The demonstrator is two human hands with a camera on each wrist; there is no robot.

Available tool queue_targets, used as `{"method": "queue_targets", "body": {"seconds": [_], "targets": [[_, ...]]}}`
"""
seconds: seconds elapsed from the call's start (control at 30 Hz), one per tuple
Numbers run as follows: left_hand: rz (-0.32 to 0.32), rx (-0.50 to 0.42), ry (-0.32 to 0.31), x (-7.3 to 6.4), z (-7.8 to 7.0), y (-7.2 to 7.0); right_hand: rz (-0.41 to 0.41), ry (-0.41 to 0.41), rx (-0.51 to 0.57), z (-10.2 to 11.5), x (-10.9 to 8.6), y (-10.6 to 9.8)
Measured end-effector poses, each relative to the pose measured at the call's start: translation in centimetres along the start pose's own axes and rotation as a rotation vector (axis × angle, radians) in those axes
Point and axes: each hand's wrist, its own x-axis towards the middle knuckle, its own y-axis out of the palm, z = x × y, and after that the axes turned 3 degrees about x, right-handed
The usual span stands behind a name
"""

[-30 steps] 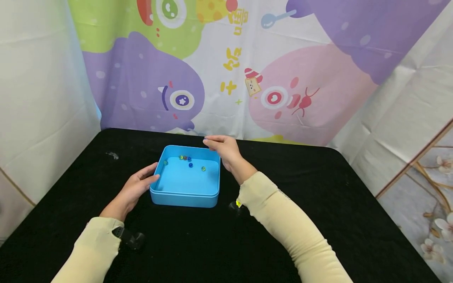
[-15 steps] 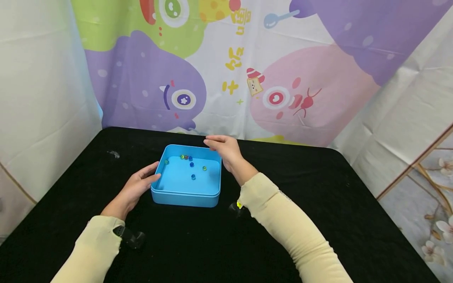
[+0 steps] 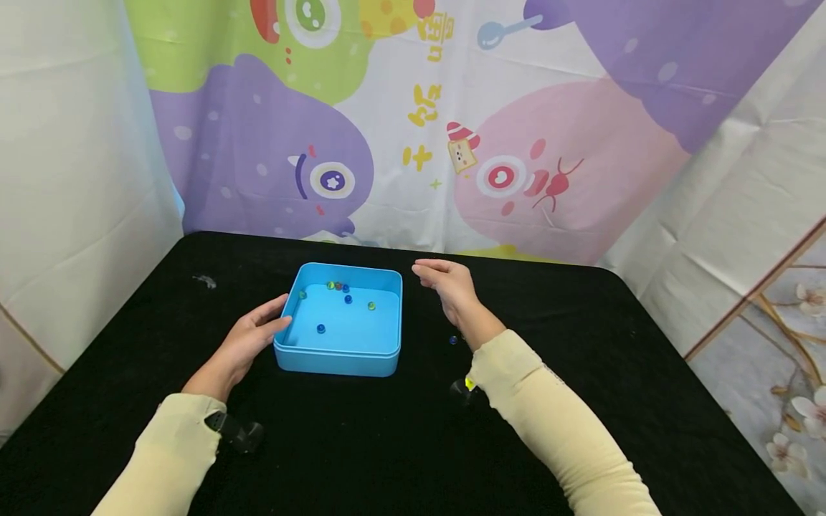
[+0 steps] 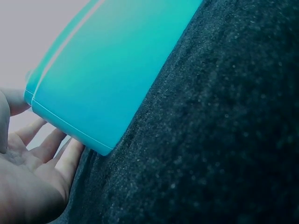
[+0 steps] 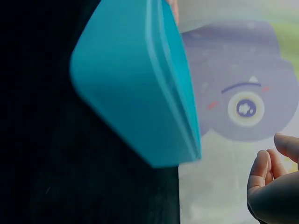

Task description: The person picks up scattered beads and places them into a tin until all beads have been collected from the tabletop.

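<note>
A square, lidless blue plastic box (image 3: 335, 364) sits on the black cloth, with several small glass marbles scattered inside. One blue marble (image 3: 320, 329) lies toward its front left, and a yellow-green marble (image 3: 371, 306) is near the right wall. My left hand (image 3: 248, 340) holds the box's left side, thumb at the rim; in the left wrist view its fingers (image 4: 70, 161) spread along the outer wall. Beyond the box's right wall, my right hand (image 3: 452, 290) is in the air, fingers loosely bent. A gap shows between thumb and fingers in the right wrist view, with nothing there.
A dark blue marble (image 3: 453, 340) lies on the cloth (image 3: 361, 444) beside my right wrist, another partly hidden by it. A small clear scrap (image 3: 204, 281) is at the back left. A cartoon curtain (image 3: 413, 179) hangs behind the table.
A blue marble has appeared in the box and rolled toward its front left. My right hand has moved from above the back right rim rightward, uncovering marbles on the cloth. My left hand stays put.
</note>
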Motion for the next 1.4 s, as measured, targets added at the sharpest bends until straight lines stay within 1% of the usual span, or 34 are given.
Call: {"method": "queue_targets", "body": {"seconds": [0.17, 0.3, 0.43, 0.63, 0.83, 1.03, 1.2, 1.3, 1.4], "targets": [[-0.003, 0.006, -0.002, 0.0, 0.0, 0.0, -0.024, 0.028, 0.013, -1.0, -0.1, -2.2], [-0.004, 0.010, -0.002, 0.0, -0.1, 0.0, -0.054, 0.051, 0.003, -1.7, -0.2, -3.8], [-0.003, 0.011, -0.007, 0.0, -0.1, 0.1, -0.070, 0.051, 0.036, -2.4, -0.2, -5.2], [-0.001, 0.006, -0.006, 0.0, -0.1, 0.0, -0.100, 0.094, 0.024, -3.6, -0.1, -7.1], [0.001, 0.001, -0.004, 0.0, 0.0, 0.0, -0.090, 0.101, 0.055, -4.5, 0.3, -8.6], [0.004, 0.001, 0.000, 0.0, 0.1, 0.0, -0.094, 0.167, -0.029, -5.8, 0.9, -9.8], [0.001, 0.005, -0.002, 0.1, 0.2, -0.1, -0.051, 0.221, -0.077, -6.8, 1.3, -10.5], [-0.001, 0.004, -0.002, 0.1, 0.2, -0.1, -0.006, 0.221, -0.116, -7.3, 1.6, -10.7], [-0.004, 0.004, -0.003, 0.1, 0.2, 0.0, 0.024, 0.199, -0.171, -7.6, 1.8, -10.7]]}}
